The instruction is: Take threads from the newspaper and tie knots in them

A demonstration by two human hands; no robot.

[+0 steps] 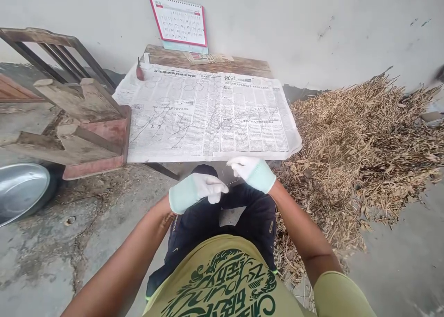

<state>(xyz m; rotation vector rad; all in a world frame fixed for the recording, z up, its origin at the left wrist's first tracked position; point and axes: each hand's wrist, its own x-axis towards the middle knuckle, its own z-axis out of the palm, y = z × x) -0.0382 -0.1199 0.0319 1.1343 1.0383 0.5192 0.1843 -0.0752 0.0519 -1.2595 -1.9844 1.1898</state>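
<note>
My left hand (203, 187), in a white glove with a pale green cuff, is closed with its fingertips pinching a thin wire (233, 182). Facing it, my right hand (249, 169), gloved the same way, also pinches the wire, which bends up toward its fingers. Both hands are above my lap, just in front of the table's near edge. Beyond them, newspaper sheets (166, 146) cover most of the tabletop. Several thin wires (182, 125) lie across the print, some in loops and some tangled.
A small red-handled tool (139, 71) stands at the table's far left corner. At the back, a desk calendar (182, 23) leans by the wall. Wooden stools (97, 136) and a metal basin (22, 187) are at left. Dry stalks (347, 146) are heaped at right.
</note>
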